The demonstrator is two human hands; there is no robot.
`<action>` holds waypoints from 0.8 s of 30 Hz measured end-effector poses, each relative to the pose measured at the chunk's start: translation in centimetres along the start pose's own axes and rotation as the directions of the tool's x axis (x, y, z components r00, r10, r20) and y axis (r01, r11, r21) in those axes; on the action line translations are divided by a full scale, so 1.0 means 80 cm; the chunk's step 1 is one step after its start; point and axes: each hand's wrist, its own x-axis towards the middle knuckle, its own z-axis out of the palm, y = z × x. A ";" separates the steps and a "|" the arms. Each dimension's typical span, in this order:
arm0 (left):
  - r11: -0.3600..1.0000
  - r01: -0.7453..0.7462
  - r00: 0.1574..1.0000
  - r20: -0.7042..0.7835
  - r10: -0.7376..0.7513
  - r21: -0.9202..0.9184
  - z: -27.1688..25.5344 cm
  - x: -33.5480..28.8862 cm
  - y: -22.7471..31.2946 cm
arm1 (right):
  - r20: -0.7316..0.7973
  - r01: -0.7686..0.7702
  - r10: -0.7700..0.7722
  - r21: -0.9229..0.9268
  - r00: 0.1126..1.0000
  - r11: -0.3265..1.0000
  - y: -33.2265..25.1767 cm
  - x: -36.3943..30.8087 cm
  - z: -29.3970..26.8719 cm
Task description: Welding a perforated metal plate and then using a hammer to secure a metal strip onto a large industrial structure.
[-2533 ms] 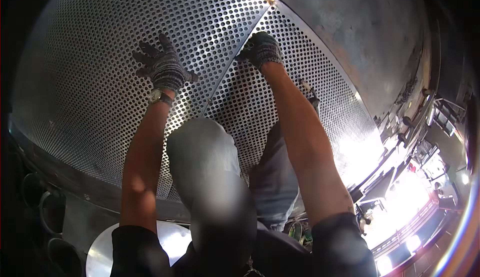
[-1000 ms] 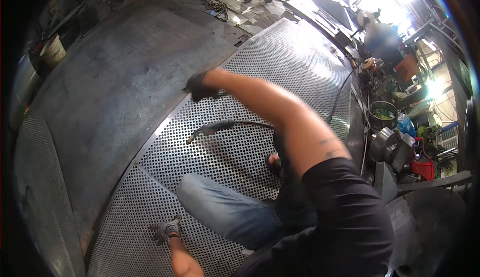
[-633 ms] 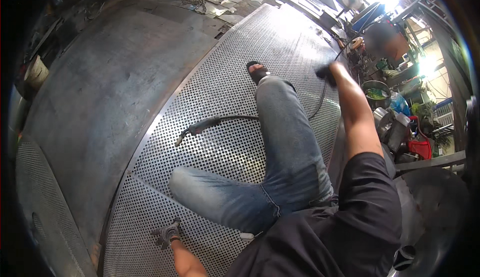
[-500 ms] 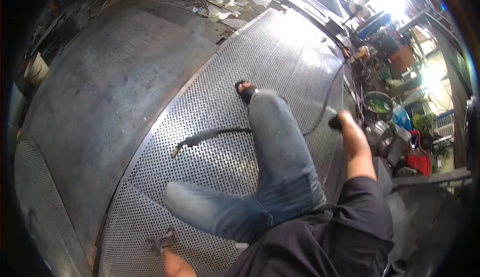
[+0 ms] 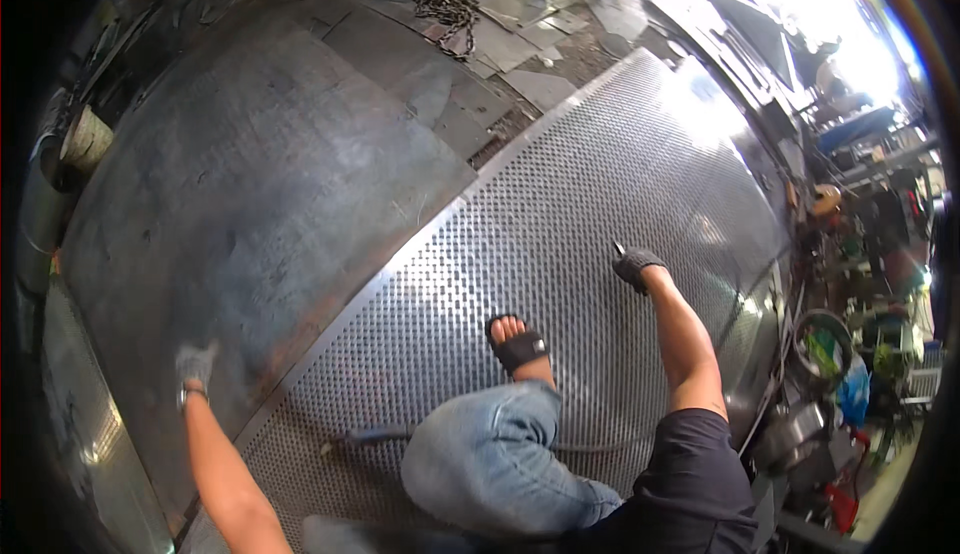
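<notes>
Perforated sheet fills the middle of the frame, curving from the lower left up to the upper right, and the person is sitting right on it. Lowest in the frame, a dark tool with a hose lies on the perforations beside the bent knee in jeans. Just above, a foot in a black sandal is planted flat on the holes. Right hand, gloved, presses down on the sheet right of centre; something small pokes out at its top, and whether the fingers are closed on it I cannot tell. Left hand, gloved too, rests spread on the plain steel plate at the left, gripping nothing. Judging by its span, this sheet looks heavy, stiff and sharp-edged; best taken by its edges with gloves. Far off, a chain lies at the top.
</notes>
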 end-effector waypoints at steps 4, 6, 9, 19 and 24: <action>0.901 -0.405 0.908 0.047 0.416 -0.153 -0.037 0.030 0.409 | 0.101 0.380 -0.377 -0.460 0.920 0.803 -0.065 0.211 -0.097; 0.886 -0.432 0.901 0.027 0.434 0.170 -0.007 0.110 0.414 | 0.347 0.700 -0.631 -0.529 0.694 0.479 -0.286 0.146 -0.118; 0.889 -0.418 0.908 0.067 0.413 0.188 0.064 0.098 0.648 | 0.673 0.652 -0.306 -0.345 0.673 0.675 -0.341 0.175 -0.195; 0.887 -0.384 0.886 -0.168 0.432 0.258 0.201 0.074 0.851 | -0.346 0.526 -0.648 -0.388 0.678 0.757 -0.493 0.411 -0.438; 0.886 -0.361 0.910 -0.099 0.403 0.291 0.200 0.087 0.832 | -0.600 0.466 -0.488 -0.206 0.634 0.860 -0.593 0.515 -0.517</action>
